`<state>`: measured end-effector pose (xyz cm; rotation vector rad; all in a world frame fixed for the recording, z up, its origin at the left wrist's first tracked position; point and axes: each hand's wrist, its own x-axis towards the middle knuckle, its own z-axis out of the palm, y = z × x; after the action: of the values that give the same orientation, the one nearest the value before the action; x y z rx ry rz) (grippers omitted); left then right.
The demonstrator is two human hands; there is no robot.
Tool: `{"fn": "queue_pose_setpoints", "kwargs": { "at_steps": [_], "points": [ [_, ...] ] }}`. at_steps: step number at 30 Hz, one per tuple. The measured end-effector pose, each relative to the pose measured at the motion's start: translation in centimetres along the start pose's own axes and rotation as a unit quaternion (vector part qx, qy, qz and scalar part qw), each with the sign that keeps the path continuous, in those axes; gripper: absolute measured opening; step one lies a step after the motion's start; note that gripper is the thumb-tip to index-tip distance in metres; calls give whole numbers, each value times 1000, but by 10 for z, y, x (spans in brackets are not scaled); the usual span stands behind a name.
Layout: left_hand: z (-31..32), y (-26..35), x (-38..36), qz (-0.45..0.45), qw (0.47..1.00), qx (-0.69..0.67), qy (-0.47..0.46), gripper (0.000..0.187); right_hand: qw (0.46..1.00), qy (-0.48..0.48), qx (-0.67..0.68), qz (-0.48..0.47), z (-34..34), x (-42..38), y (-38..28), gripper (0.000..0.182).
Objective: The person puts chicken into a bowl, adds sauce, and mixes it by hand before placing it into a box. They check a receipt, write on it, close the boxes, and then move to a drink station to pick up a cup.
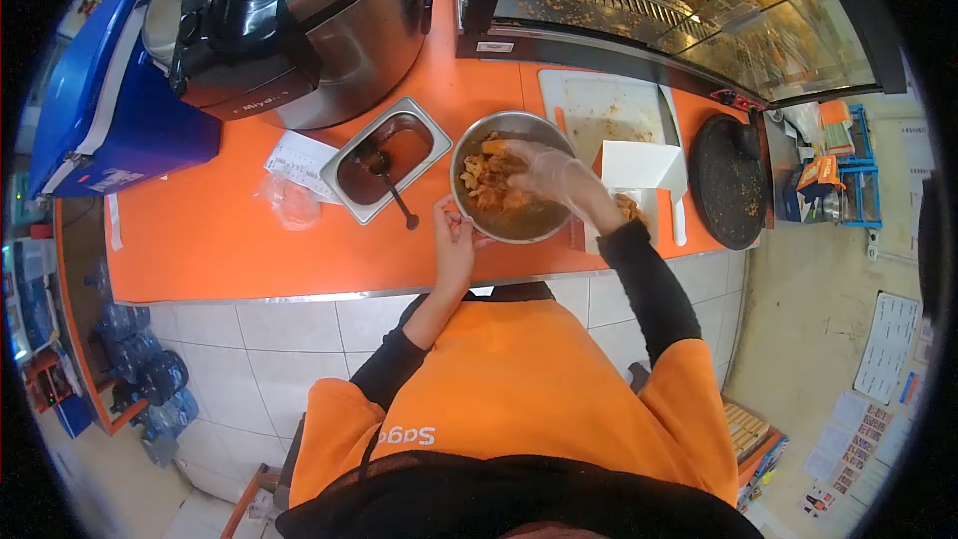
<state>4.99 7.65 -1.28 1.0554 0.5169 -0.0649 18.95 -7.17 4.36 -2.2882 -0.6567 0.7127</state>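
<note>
A round metal bowl [529,230] stands near the counter's front edge with sauce-coated fried pieces [489,180] in it. My left hand [456,245] grips the bowl's rim at the lower left. Inside the bowl, my right hand [554,178], in a clear plastic glove, reaches over the pieces with its fingers apart; the fingertips are partly hidden among the food. To the left sits a rectangular metal pan [344,190] of dark red sauce, with a dark-handled spoon [402,205] resting in it. An open white box [639,165] holding fried food is beside my right wrist.
Behind the box lies a white cutting board [589,105] with crumbs, and a knife [680,210] beside it. A round black pan [728,185] sits at right. A large cooker [349,50], blue cooler [130,130] and glass food cabinet [639,15] line the back. Crumpled plastic [289,202] lies left.
</note>
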Motion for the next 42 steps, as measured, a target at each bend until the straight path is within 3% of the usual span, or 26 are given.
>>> {"fn": "queue_pose_setpoints", "kwargs": {
  "at_steps": [1,4,7,11,12,15,16,19,20,23,25,28,30,32,35,36,39,42],
  "points": [
    [0,-1,0,4,1000,-6,-1,36,999,-17,-45,-17,-4,-4,-6,53],
    [-1,-7,0,9,1000,-10,-5,35,968,66,-234,-57,26,-11,-27,54],
    [0,-8,-1,13,1000,-2,-6,35,968,26,-246,37,49,-1,-39,50],
    [0,-1,-2,16,1000,5,-4,34,984,124,-66,-106,23,3,-7,45],
    [0,-1,-1,15,1000,8,-1,34,994,61,-75,-59,-1,1,-10,45],
    [-4,-1,2,25,999,27,11,34,991,-4,-133,-21,-19,-2,-11,58],
    [-4,-1,2,29,999,26,8,35,985,-67,-156,37,-20,-2,-21,73],
    [-2,-1,4,39,999,22,2,35,965,62,-248,-64,31,-15,-10,83],
    [-4,-3,5,43,999,19,4,35,969,69,-238,-9,40,-10,-11,79],
    [-4,0,8,44,999,10,16,35,997,66,-33,-29,30,-6,-9,74],
    [-5,4,7,37,999,9,20,35,999,-29,7,17,6,-6,-11,67],
    [-6,7,7,40,999,23,22,35,965,-79,-234,92,-15,-12,-46,64],
    [-5,7,7,59,997,42,16,34,930,-42,-364,5,25,-10,-34,62],
    [-7,2,9,62,997,51,15,34,935,-17,-348,-63,33,-6,-31,53],
    [-7,2,10,74,996,48,16,33,975,9,-218,-34,30,0,-21,53],
    [-6,2,10,79,996,44,16,33,982,41,-167,-72,27,3,-11,50],
    [-10,-3,12,73,996,33,26,33,994,-95,-51,14,-8,10,-5,63],
    [-9,5,9,73,995,65,21,33,964,-160,-202,64,-33,-3,-41,72]
  ]
}}
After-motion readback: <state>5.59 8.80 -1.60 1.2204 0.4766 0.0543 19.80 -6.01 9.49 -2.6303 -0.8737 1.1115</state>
